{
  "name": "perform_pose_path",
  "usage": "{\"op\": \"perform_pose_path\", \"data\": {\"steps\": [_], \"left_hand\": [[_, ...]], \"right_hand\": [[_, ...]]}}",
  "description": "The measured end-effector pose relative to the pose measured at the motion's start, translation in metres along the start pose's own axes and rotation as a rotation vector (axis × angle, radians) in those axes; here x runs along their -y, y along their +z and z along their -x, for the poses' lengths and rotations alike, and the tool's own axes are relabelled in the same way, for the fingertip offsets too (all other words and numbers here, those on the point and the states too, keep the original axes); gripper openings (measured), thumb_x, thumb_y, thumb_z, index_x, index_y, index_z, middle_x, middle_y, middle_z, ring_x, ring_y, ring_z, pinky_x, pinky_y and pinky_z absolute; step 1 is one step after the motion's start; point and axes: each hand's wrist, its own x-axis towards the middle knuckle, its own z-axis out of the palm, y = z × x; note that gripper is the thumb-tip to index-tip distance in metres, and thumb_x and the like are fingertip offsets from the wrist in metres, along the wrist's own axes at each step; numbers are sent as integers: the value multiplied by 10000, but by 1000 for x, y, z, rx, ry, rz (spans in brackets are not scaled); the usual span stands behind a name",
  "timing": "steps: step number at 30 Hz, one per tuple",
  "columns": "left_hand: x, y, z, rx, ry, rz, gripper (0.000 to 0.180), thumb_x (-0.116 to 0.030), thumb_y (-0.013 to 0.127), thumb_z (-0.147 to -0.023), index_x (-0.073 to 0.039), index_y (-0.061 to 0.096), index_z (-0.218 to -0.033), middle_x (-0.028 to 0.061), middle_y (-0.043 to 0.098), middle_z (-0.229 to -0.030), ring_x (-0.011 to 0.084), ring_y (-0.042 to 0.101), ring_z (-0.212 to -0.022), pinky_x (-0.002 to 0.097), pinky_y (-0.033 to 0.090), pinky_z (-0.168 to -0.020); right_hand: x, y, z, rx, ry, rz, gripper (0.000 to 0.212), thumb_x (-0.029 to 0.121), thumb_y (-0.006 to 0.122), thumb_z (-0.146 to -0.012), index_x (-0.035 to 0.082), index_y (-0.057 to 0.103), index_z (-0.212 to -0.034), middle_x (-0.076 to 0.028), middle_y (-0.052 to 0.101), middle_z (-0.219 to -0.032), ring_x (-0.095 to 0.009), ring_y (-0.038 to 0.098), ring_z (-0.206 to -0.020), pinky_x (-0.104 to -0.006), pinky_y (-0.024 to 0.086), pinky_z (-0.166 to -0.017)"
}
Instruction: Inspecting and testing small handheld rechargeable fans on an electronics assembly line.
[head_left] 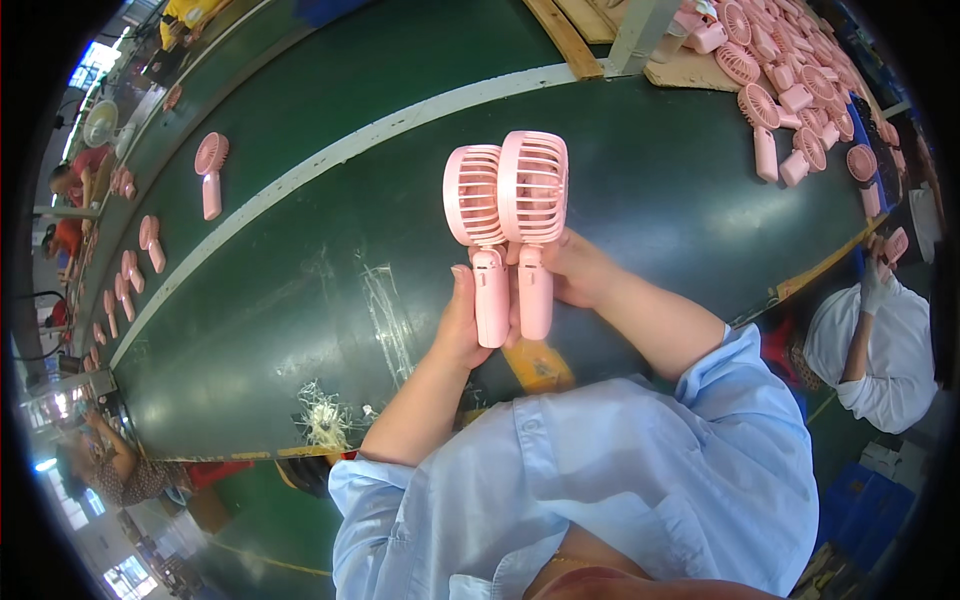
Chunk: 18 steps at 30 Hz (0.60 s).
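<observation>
Two pink handheld fans stand side by side in front of me, round caged heads up and handles down. My left hand (461,320) is closed round the handle of the left fan (491,300), its thumb along the side. The right fan (535,290) is gripped by my right hand (575,268), whose fingers are partly hidden behind it. The two heads touch or overlap, with the right one in front. Both fans are held above the dark green worktable (400,220).
A large heap of pink fans (800,90) lies at the far right. Beyond a white divider strip (330,150), more fans (210,175) lie spaced in a line on the left. Co-workers sit at both sides, one in white (870,340) at the right. Frayed strands (325,415) lie near the front edge.
</observation>
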Motion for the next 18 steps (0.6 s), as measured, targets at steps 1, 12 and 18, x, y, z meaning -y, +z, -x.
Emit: {"op": "perform_pose_path", "data": {"steps": [1, 12, 18], "left_hand": [[0, -3, 1, 36, -1, 0, 687, -665, 228, -837, -66, 497, -1037, 74, 552, -685, 151, 524, -497, 243, 408, -392], [4, 9, 5, -195, 12, -157, 784, -721, 186, -800, -36, 467, -1060, 97, 553, -678, 155, 502, -431, 237, 388, -359], [-1, 5, 8, 123, -50, -243, 664, -630, 445, -799, -17, 452, -1054, 86, 498, -640, 140, 435, -395, 239, 337, -344]], "right_hand": [[0, 0, 0, 14, 9, -2, 333, 303, 616, -831, 30, 568, -1015, -73, 590, -967, -178, 590, -870, -355, 503, -778], [1, -1, 5, 93, -51, 108, 431, 320, 650, -800, 26, 554, -1100, -72, 597, -1013, -166, 583, -910, -332, 482, -818], [9, -5, 7, -10, -105, 152, 503, 370, 688, -754, 37, 543, -1102, -55, 590, -1016, -151, 575, -903, -313, 473, -820]]}}
